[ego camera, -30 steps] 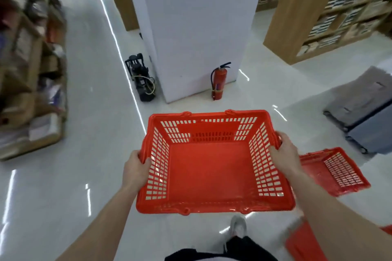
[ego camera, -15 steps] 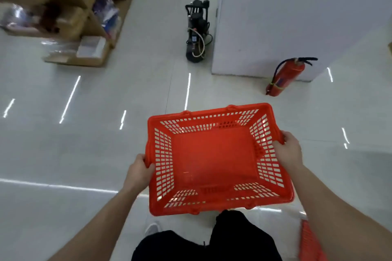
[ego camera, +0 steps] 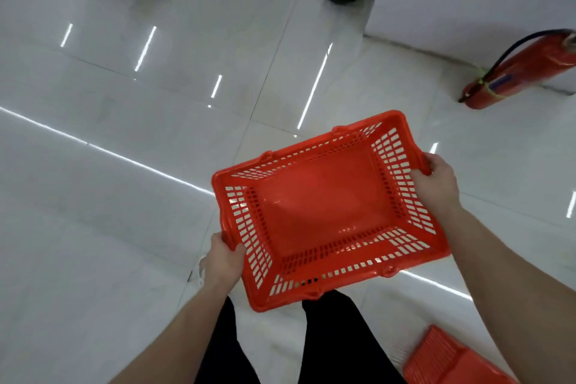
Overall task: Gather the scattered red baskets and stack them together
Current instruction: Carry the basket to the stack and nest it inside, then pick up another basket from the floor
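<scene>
Red basket (ego camera: 324,212): moulded plastic, rectangular, with a smooth solid bottom and slotted lattice walls flaring up to a thick rounded rim. It is held in the air above the glossy pale tile floor (ego camera: 124,196), just off centre toward 4 o'clock, and tilted.

Left hand (ego camera: 223,259), at 7 o'clock: grip closed round the rim of one short end.

Right hand (ego camera: 436,184), at 3 o'clock: grip closed on the opposite short end's rim.

Second red basket (ego camera: 448,362): ribbed, on the floor at 5 o'clock, partly out of frame.

Fire extinguisher (ego camera: 523,72): red cylinder at 2 o'clock.
</scene>
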A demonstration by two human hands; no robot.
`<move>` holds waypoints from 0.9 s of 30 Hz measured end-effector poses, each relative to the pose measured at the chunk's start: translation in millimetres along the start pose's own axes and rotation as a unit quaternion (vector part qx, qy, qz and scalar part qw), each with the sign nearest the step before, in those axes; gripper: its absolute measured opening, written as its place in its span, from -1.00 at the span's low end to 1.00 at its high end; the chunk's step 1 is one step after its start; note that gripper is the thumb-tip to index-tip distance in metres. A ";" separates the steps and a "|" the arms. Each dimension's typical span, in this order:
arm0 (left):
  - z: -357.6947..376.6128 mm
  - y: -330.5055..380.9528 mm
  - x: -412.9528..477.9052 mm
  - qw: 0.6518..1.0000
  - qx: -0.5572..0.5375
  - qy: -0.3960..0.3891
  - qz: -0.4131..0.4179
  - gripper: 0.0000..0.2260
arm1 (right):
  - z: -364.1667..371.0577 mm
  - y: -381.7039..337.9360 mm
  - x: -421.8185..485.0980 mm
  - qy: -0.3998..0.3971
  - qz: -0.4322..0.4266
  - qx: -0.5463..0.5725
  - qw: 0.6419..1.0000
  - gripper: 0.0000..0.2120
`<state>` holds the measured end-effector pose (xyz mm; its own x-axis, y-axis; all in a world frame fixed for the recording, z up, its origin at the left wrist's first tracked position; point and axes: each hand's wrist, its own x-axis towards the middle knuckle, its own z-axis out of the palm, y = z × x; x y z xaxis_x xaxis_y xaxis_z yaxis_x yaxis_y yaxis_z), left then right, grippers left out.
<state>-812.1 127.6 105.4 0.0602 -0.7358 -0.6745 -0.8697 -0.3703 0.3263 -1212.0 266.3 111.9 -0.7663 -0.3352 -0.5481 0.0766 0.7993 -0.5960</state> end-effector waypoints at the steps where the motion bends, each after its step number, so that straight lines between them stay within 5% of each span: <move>1: 9.2 -3.4 -0.8 1.000 -0.012 -0.003 -0.007 -0.68 | 0.7 5.2 4.0 -0.010 0.004 0.001 1.000 -0.53; 7: 44.1 -23.4 -7.3 0.996 -0.062 -0.050 -0.037 -0.88 | 14.9 30.8 20.9 -0.057 -0.015 -0.025 0.998 -0.49; 12: 34.7 -26.5 -2.9 0.994 0.070 -0.068 -0.048 -0.46 | 34.7 31.1 26.9 -0.114 -0.063 -0.184 0.974 -0.47; 15: 15.1 -5.5 -1.4 0.988 0.144 -0.060 0.002 -0.29 | 29.9 25.4 17.5 -0.119 -0.051 -0.276 0.952 -0.31; 23: -42.6 113.5 -38.6 0.955 0.198 -0.067 0.210 -0.52 | -48.3 -20.8 -62.9 -0.077 -0.008 -0.299 0.951 -0.22; 27: -70.7 177.9 -71.5 0.924 0.241 -0.054 0.291 -0.38 | -93.4 -40.0 -121.2 -0.063 0.012 -0.314 0.947 -0.14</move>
<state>-936.5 74.2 258.5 -0.5128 -0.6609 -0.5479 -0.8584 0.3845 0.3396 -1181.8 321.5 256.9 -0.6844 -0.3392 -0.6454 -0.3320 0.9331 -0.1383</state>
